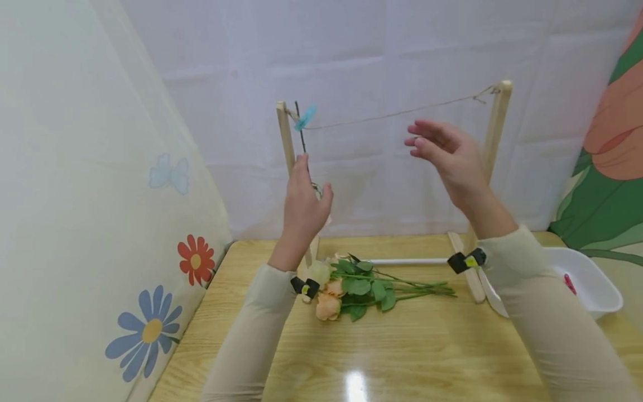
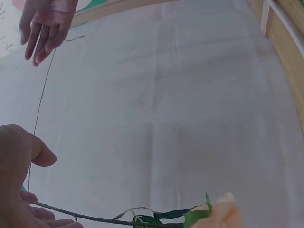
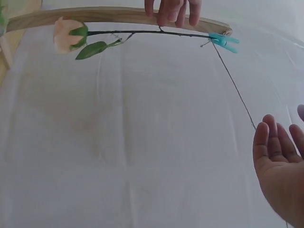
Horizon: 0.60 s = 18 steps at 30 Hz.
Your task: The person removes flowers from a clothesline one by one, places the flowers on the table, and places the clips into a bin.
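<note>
A peach rose (image 3: 70,35) hangs head down from a string (image 1: 382,116), its stem held by a blue clothespin (image 1: 305,118) near the left post. My left hand (image 1: 305,201) is beside the stem, thumb spread away and fingers extended, fingertips right at the stem in the left wrist view. My right hand (image 1: 452,159) is raised by the right part of the string, its fingers loosely extended with nothing held. In the head view the left hand hides most of the hanging flower.
Wooden posts (image 1: 494,131) carry the string at both ends, with a white rod (image 1: 407,261) low between them. Several roses (image 1: 329,307) with green stems lie on the wooden table (image 1: 402,357). A white basin (image 1: 598,279) at right holds a small red clip (image 1: 570,283).
</note>
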Motion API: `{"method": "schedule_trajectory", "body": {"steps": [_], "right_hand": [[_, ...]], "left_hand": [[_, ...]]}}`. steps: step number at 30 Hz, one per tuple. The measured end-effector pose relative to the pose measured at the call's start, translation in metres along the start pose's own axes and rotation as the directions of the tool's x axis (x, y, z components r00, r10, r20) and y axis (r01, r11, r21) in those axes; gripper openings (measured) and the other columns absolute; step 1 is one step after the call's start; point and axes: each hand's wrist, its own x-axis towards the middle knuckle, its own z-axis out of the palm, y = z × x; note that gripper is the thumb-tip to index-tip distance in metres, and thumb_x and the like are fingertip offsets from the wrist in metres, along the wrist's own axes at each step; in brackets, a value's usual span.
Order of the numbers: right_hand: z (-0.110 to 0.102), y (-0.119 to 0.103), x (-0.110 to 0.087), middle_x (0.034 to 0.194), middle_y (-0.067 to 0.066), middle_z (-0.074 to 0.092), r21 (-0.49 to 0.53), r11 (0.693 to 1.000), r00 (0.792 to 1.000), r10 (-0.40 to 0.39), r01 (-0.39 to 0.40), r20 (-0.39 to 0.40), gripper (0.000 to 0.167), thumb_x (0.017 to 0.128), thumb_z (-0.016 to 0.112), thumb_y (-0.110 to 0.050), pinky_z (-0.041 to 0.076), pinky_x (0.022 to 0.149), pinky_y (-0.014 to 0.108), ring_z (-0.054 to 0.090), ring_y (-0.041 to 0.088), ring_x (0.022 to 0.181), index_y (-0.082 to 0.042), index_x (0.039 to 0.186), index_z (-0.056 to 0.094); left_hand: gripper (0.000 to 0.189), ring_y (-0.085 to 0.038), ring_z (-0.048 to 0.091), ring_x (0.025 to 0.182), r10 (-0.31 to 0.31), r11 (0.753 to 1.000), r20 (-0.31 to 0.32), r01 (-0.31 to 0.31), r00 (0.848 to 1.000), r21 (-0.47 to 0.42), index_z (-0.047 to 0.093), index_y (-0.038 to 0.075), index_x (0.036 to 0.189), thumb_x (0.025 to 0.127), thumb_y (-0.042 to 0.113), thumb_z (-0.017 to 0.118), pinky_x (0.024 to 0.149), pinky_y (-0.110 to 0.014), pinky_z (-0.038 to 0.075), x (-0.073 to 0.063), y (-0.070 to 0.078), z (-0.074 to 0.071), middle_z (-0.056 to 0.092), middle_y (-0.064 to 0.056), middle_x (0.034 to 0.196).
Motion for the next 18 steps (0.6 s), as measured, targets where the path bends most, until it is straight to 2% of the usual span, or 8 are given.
{"method": "schedule_trajectory", "body": {"steps": [3,7,12,18], "right_hand": [[0.013,0.003,0.011,0.12,0.01,0.068,0.011,1.0,1.0,0.02,-0.02,-0.01,0.034,0.096,0.065,0.002,0.057,0.091,0.026,0.067,0.021,0.106,0.004,0.129,0.062],[0.031,0.008,0.027,0.122,0.012,0.066,0.022,0.999,0.999,0.044,-0.043,-0.018,0.037,0.095,0.066,0.001,0.057,0.092,0.028,0.068,0.022,0.106,0.005,0.132,0.06],[0.054,0.013,0.044,0.124,0.013,0.065,0.048,0.993,0.994,0.109,-0.11,0.019,0.042,0.096,0.064,0.0,0.056,0.095,0.031,0.066,0.023,0.107,0.005,0.137,0.057],[0.082,0.02,0.056,0.125,0.017,0.065,0.086,0.986,0.989,0.141,-0.143,0.036,0.042,0.097,0.061,0.003,0.055,0.099,0.037,0.068,0.023,0.104,0.006,0.139,0.055]], "left_hand": [[0.07,-0.038,0.031,0.148,-0.036,0.999,0.017,0.036,0.999,-0.027,0.024,-0.006,0.156,0.1,0.017,0.059,0.121,-0.047,0.032,0.006,0.001,0.001,0.03,-0.027,0.16],[0.073,-0.038,0.033,0.147,-0.095,0.994,0.008,0.095,0.995,-0.062,0.021,-0.006,0.157,0.099,0.016,0.058,0.119,-0.048,0.035,0.014,0.003,0.002,0.029,-0.025,0.161],[0.076,-0.04,0.04,0.142,-0.162,0.985,-0.013,0.161,0.987,-0.057,0.02,-0.004,0.158,0.097,0.016,0.06,0.115,-0.05,0.039,0.024,0.004,0.002,0.035,-0.026,0.158],[0.076,-0.039,0.043,0.14,-0.202,0.978,-0.042,0.199,0.979,-0.065,0.024,-0.005,0.156,0.095,0.019,0.061,0.116,-0.048,0.038,0.028,0.005,0.003,0.041,-0.027,0.153]]}}
